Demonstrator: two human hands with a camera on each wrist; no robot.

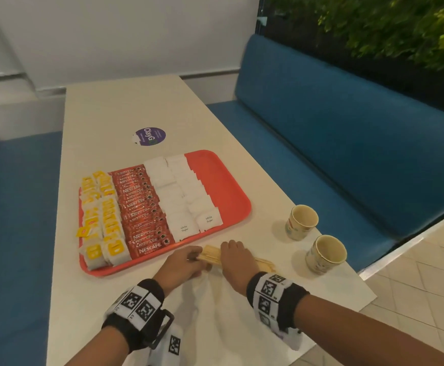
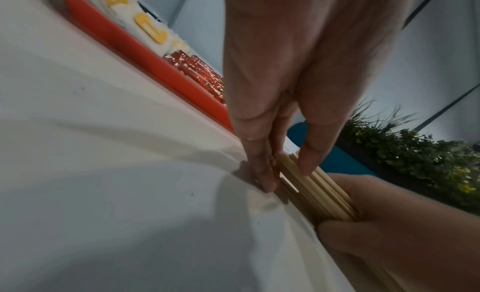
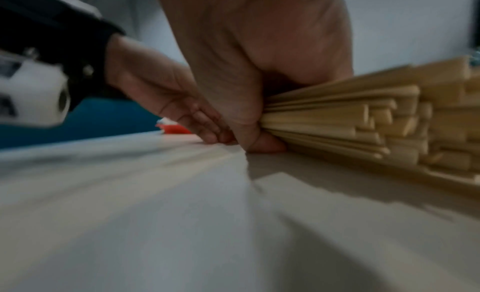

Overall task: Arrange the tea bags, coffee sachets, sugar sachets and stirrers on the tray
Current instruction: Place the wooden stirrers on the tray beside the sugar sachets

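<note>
1. The right hand (image 1: 235, 257) is wrapped around a bundle of wooden stirrers (image 1: 211, 253), fingers (image 3: 265, 144) clamped on it near the middle, low centre of the head view.
2. The left hand (image 1: 182, 262) meets the bundle's left end; its fingers (image 2: 262, 173) are nearly straight and pressed together, tips at the bench (image 1: 136, 109), thumb resting on top of the sticks.
3. The stirrers lie on the bench with their long axis running left to right, roughly along the near edge of the red tray (image 1: 223, 186), just beside it but not on it.
4. From the hands, the tray's bare strip lies up and to the right, past the sugar sachets (image 1: 186, 196). The right hand appears nearer to it.
5. Coffee sachets (image 1: 141, 207) and tea bags (image 1: 102, 220) already fill the tray's left part.
</note>
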